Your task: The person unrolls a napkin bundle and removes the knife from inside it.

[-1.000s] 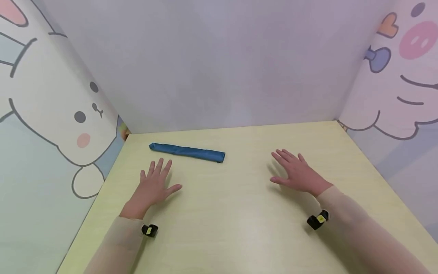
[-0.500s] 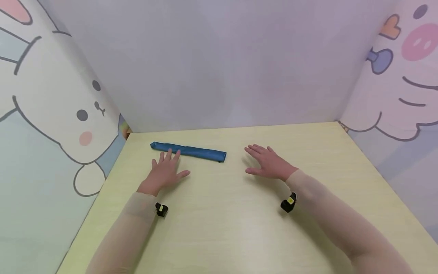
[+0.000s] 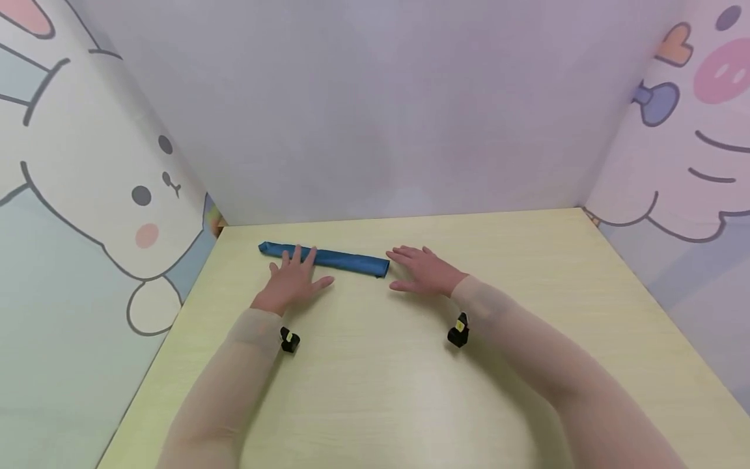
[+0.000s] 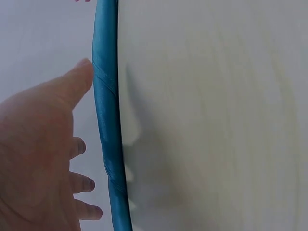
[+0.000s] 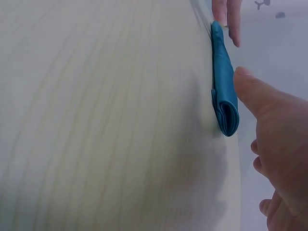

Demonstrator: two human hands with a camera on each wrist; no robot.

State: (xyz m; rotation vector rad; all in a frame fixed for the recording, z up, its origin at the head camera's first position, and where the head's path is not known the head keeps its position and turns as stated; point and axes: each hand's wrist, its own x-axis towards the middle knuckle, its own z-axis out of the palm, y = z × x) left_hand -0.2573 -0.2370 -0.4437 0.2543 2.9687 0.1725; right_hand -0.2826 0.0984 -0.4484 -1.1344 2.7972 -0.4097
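Over the bench, the left hand and right hand each have an empty grip, fingers extended and thumbs apart. The left's fingertips overlap the blue roll in the head view, contact unclear, while the right's lie just beside its right end. The step seems a reach for this roll, lying crosswise near the back wall; the next move probably calls for curling fingers round it.
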